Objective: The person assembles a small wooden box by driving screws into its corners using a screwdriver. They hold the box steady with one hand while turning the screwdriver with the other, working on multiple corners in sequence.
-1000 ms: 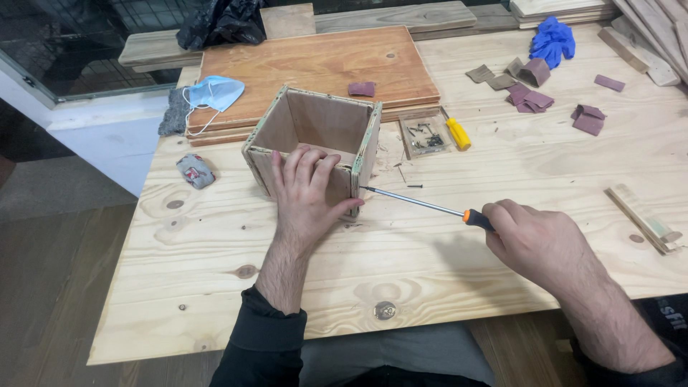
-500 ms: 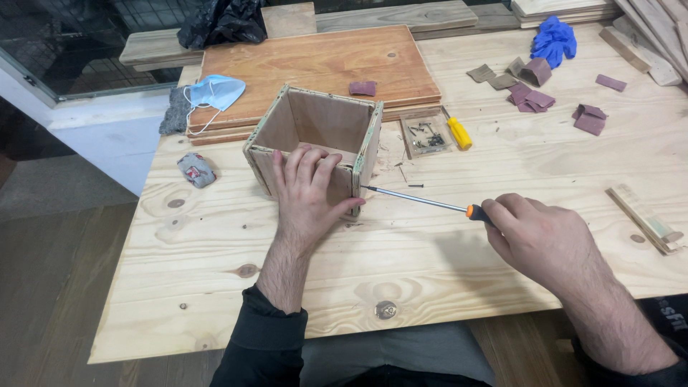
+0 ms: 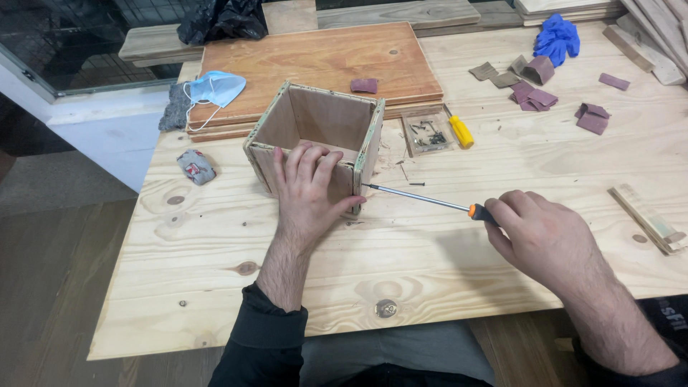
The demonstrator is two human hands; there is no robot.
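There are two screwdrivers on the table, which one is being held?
The orange-handled screwdriver in the right hand, tip against the box. The yellow-handled one lies untouched beside the screw tray.

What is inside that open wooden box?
The wooden box looks empty: bare back and side walls show. Its bottom near the front is hidden by the front wall and the left hand.
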